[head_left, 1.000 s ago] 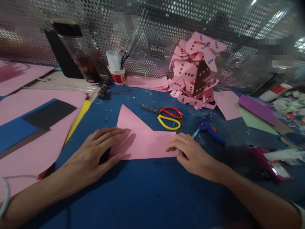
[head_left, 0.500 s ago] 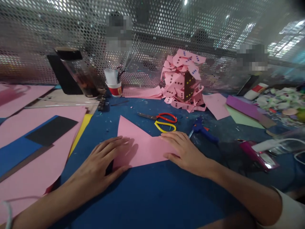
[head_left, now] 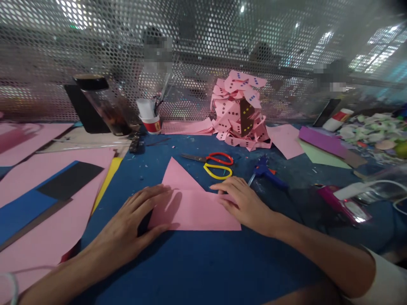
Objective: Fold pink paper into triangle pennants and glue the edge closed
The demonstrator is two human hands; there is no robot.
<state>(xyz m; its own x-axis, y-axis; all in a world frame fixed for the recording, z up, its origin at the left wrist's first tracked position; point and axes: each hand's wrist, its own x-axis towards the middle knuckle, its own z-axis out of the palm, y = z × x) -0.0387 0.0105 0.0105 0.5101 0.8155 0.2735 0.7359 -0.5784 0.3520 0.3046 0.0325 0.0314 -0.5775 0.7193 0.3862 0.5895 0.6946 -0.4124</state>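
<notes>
A folded sheet of pink paper (head_left: 197, 212) lies on the blue tabletop, its pointed flap standing toward the far side. My left hand (head_left: 136, 216) rests over the paper's left edge, fingers stretched and thumb apart. At the right end, my right hand (head_left: 248, 205) has the paper's upper edge between its thumb and bent fingers. Just beyond the sheet are scissors (head_left: 194, 158) with one red and one yellow handle. A blue glue gun (head_left: 265, 169) lies past my right hand.
Pink sheets (head_left: 76, 212) with blue and black pieces cover the left side. At the back stand a tilted bottle (head_left: 106, 106), a paper cup (head_left: 151, 125) and a pile of dotted pink paper pieces (head_left: 230, 114). Right of me lie a purple sheet (head_left: 322, 142) and a magenta device (head_left: 343, 205).
The pink paper has turned slightly, so its near edge now runs level and its tip sits further right. My right hand has slid up off its lower right corner.
</notes>
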